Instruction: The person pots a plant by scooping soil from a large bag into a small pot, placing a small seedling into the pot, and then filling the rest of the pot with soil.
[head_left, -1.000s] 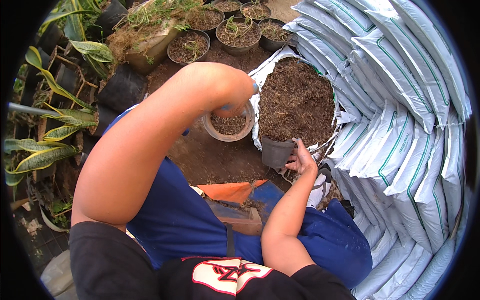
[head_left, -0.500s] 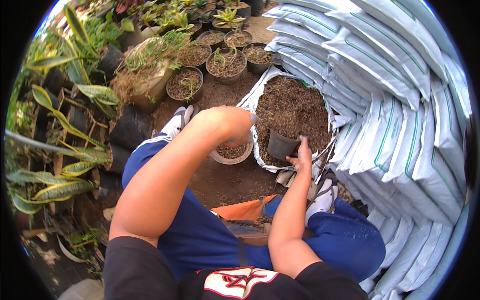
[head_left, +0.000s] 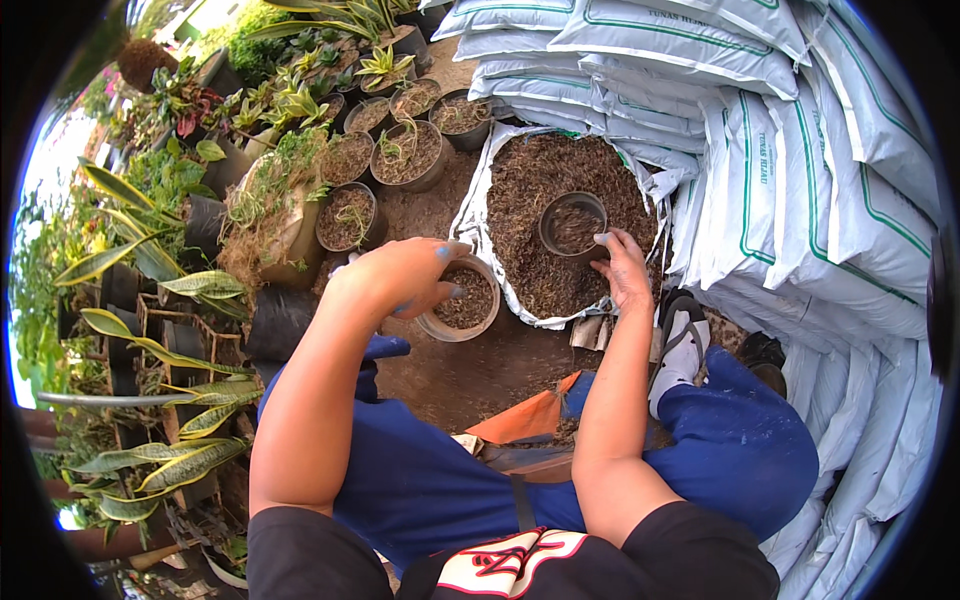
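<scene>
Fingers of the right hand (head_left: pixel 622 268) rest on the near rim of a small dark plastic pot (head_left: pixel 573 223), which sits partly filled on the brown planting mix inside an opened white sack (head_left: pixel 480 215); the hand looks loosely curled against the rim rather than clamped around it, though the thumb side is hidden. Left hand (head_left: pixel 400 275) is cupped over the edge of a pale round pot (head_left: pixel 462 302) half full of the same mix, standing on the bare soil just left of the sack. Beyond it stand several dark nursery pots (head_left: pixel 405 152) with seedlings. Stacked white bags with green stripes (head_left: pixel 800 150) rise to the right. Striped-leaf plants (head_left: pixel 150 290) crowd the left side.
</scene>
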